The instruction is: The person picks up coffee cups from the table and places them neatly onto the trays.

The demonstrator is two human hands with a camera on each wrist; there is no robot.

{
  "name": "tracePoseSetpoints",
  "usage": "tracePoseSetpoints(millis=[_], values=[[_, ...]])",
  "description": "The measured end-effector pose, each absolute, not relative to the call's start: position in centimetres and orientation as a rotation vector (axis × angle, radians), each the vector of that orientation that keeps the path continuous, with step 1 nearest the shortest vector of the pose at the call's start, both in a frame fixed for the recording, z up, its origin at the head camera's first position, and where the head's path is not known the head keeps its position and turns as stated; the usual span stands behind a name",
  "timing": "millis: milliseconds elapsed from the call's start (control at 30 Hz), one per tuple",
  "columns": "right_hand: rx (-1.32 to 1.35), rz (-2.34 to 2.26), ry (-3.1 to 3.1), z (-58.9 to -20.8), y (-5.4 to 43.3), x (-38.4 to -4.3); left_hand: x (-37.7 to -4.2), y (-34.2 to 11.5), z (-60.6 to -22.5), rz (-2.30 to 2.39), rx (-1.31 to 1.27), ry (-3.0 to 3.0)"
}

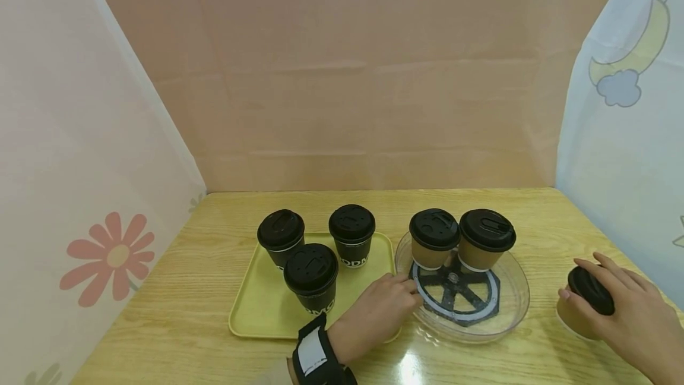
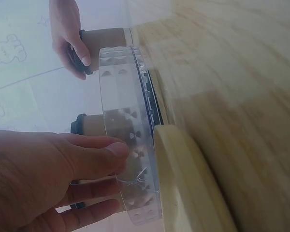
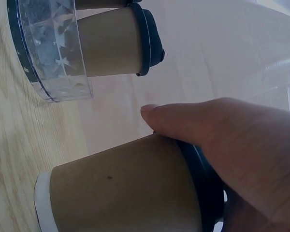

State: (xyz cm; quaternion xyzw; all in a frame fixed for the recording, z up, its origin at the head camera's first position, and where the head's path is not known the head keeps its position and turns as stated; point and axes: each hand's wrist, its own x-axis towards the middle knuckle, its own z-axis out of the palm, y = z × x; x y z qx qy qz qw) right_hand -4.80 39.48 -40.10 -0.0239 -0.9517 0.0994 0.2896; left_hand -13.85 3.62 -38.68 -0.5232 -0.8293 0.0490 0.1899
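At the right, my right hand point(image 1: 633, 308) grips a tan paper coffee cup point(image 3: 121, 188) by its black lid, thumb on one side and fingers over the other. The cup is upright, its white base at the wood table. My left hand point(image 1: 376, 314) pinches the near-left rim of a clear round tray point(image 1: 515, 314), thumb against the patterned wall point(image 2: 130, 159). Inside that tray lies a dark spoked wheel-like piece point(image 1: 454, 296). Two more tan cups with black lids, a left one point(image 1: 427, 254) and a right one point(image 1: 478, 254), stand at the tray's back.
A yellow tray point(image 1: 251, 316) lies left of the clear one, close beside it. It holds three black lidded cups: one at back left point(image 1: 283, 248), one at back right point(image 1: 352, 248), one in front point(image 1: 315, 290). Cloth walls surround the table at the back and sides.
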Motion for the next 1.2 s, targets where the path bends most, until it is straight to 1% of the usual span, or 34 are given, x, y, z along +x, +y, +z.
tracePoseSetpoints(millis=[267, 867, 1033, 1200], values=[[-0.057, 0.286, -2.517, -39.1, 38.4, -4.9, -13.8, 3.5, -38.6, 0.142, -1.475, -2.352], [0.133, 0.287, -2.296, -33.5, 33.0, -4.6, -13.9, 3.5, -38.5, 0.097, -1.492, -2.349], [0.223, 0.295, -2.302, -32.9, 31.4, -5.2, -14.0, 3.5, -38.6, 0.089, -1.490, -2.346], [0.308, 0.348, -2.290, -33.0, 29.9, -5.7, -13.9, 3.5, -38.6, 0.095, -1.492, -2.333]])
